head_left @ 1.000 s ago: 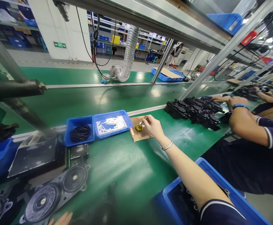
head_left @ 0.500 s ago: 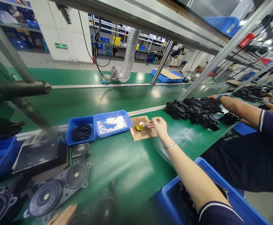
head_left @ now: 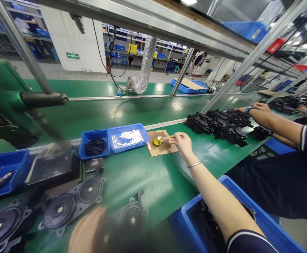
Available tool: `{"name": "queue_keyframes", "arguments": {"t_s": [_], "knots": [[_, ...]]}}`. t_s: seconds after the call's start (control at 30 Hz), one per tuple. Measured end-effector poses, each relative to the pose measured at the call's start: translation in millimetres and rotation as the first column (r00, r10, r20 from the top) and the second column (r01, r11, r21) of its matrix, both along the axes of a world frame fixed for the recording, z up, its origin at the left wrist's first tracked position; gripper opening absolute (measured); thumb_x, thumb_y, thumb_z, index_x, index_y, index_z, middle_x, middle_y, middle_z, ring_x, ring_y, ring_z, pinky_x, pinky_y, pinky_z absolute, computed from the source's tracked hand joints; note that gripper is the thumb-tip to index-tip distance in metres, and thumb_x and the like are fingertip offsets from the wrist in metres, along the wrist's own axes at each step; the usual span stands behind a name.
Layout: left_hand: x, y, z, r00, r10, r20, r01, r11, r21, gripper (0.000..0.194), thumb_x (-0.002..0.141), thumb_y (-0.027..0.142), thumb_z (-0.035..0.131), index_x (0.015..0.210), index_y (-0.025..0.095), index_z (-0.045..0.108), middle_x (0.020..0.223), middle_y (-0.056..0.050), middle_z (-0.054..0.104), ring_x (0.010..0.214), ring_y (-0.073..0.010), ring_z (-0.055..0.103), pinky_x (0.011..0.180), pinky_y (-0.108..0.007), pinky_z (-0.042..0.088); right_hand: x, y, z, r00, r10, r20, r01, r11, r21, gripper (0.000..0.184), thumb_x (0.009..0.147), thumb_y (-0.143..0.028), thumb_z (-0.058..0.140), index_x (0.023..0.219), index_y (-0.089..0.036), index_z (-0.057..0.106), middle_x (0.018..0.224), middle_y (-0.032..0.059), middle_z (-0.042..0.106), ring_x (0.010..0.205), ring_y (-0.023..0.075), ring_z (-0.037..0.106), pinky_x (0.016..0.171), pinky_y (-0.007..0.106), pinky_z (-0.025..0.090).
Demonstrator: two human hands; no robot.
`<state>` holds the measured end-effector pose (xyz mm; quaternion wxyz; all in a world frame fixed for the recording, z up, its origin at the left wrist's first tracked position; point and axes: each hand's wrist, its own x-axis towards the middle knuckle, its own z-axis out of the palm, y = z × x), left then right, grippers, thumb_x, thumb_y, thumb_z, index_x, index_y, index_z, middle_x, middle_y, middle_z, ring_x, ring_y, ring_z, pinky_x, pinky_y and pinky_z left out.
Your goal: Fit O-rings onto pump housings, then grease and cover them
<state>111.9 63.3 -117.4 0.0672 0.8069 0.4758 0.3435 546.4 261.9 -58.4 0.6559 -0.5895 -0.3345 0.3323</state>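
Note:
My right hand pinches a thin, wooden-handled brush, its tip close to a small round pot of yellow paste. The pot sits on a piece of brown cardboard, where a flat wooden stick also lies. Low in the picture, my left hand is smeared by motion beside a black part with two round discs. Whether its fingers grip that part is not clear. To its left lie similar twin-disc parts.
Behind are blue bins of black rings and white strips. A blue crate stands under my right forearm. Black parts are piled at the right, near a co-worker's arm. Green machinery stands left.
My left hand has moved up and right, beside the nearest black part, which shows higher in view. The brush tip has shifted slightly right from over the pot. The view has turned a little left.

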Motion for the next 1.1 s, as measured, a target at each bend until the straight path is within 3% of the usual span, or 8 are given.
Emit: {"name": "queue_keyframes", "arguments": {"t_s": [0.2,0.37,0.5,0.73,0.87,1.1], "knots": [[1.1,0.2,10.3,0.997,0.018,0.07,-0.011,0.996,-0.091,0.079,0.077,0.041,0.067,0.147,0.034,0.03,0.118,-0.008,0.067,0.107,-0.033,0.066,0.086,-0.048,0.057,-7.4,-16.8,-1.6,0.988,0.149,-0.051,-0.142,0.983,0.117,0.039,0.076,-0.042,0.084,0.089,-0.017,0.057,0.082,0.003,0.068,0.073,0.0174,0.07,0.071,0.027,0.062],[5.2,-0.6,16.6,0.994,0.031,0.108,-0.018,0.993,-0.114,0.092,0.07,0.042,0.073,0.147,0.046,0.022,0.125,-0.002,0.064,0.104,-0.0356,0.067,0.085,-0.054,0.059,-6.8,-24.1,-16.2,0.981,0.144,-0.133,-0.129,0.985,0.112,0.03,0.085,-0.036,0.078,0.087,-0.015,0.056,0.079,0.0015,0.066,0.072,0.0168,0.069,0.069,0.029,0.061],[3.4,-3.8,20.9,0.994,0.009,0.105,-0.003,0.998,-0.063,0.087,0.073,0.043,0.072,0.147,0.036,0.026,0.129,-0.008,0.061,0.111,-0.0359,0.063,0.091,-0.053,0.056,-5.6,-28.1,-21.0,0.974,0.131,-0.187,-0.114,0.988,0.102,0.019,0.091,-0.026,0.07,0.092,-0.012,0.058,0.085,0.0032,0.067,0.073,0.0164,0.068,0.066,0.028,0.06],[0.6,-7.5,15.7,0.994,-0.023,0.11,0.031,0.997,-0.068,0.085,0.076,0.039,0.073,0.147,0.027,0.027,0.131,-0.014,0.057,0.12,-0.0362,0.056,0.094,-0.052,0.053,1.8,-37.6,-18.3,0.974,0.12,-0.193,-0.101,0.989,0.107,0.03,0.073,-0.023,0.079,0.092,-0.016,0.058,0.091,0.0079,0.07,0.073,0.0177,0.069,0.065,0.026,0.06],[-1.9,-9.5,11.5,0.996,-0.038,0.078,0.046,0.993,-0.107,0.089,0.075,0.037,0.073,0.148,0.023,0.024,0.136,-0.018,0.052,0.125,-0.0382,0.051,0.098,-0.055,0.05,3.5,-40.9,-16.2,0.979,0.106,-0.175,-0.089,0.991,0.102,0.027,0.071,-0.021,0.077,0.089,-0.017,0.058,0.087,0.0073,0.071,0.069,0.0182,0.068,0.062,0.028,0.061],[-2.9,-7.8,26.6,0.994,-0.099,0.052,0.104,0.987,-0.124,0.093,0.072,0.034,0.078,0.146,0.022,0.022,0.131,-0.018,0.054,0.124,-0.0368,0.051,0.1,-0.054,0.048,-12.1,-52.6,3.5,0.985,0.105,-0.14,-0.085,0.987,0.14,0.018,0.074,-0.017,0.074,0.085,-0.018,0.06,0.086,0.0058,0.07,0.069,0.0158,0.067,0.064,0.026,0.06]]}}
